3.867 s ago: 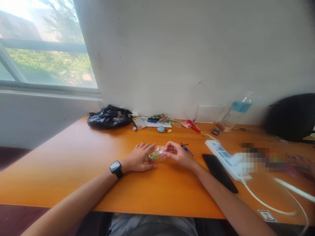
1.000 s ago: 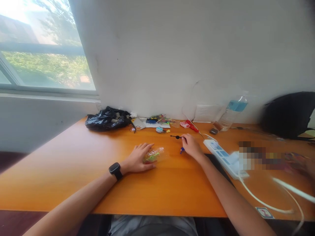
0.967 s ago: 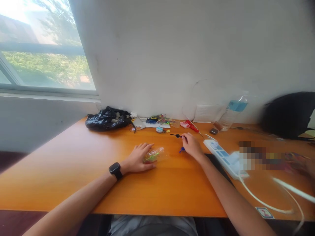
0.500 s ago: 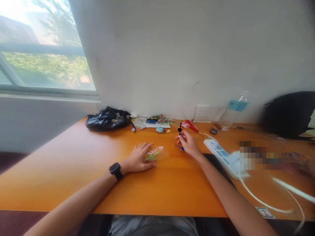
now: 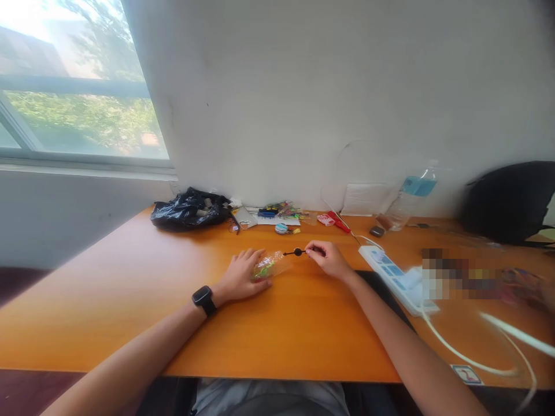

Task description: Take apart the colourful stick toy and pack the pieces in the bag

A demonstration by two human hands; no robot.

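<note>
Head view: our left hand point(image 5: 243, 277) lies palm down on the wooden bench point(image 5: 130, 306), a black watch point(image 5: 202, 297) on its wrist. Its fingers are spread, thumb well apart from the rest, and in that gap sits a clear plastic bag point(image 5: 271, 268) with bright green pieces inside. Our right hand point(image 5: 329, 260) pinches one end of a thin black stick point(image 5: 298, 252) that has a round disc partway along. We hold the stick nearly level, its far tip pointing left at the edge of the bag; whether it touches the plastic we cannot tell. Near our right forearm, which partly covers it, lies a dark flat slab point(image 5: 385, 293), beside a white power strip point(image 5: 384, 270). Beyond our hands, a small round tin point(image 5: 281, 229) stands near the wall.
</note>
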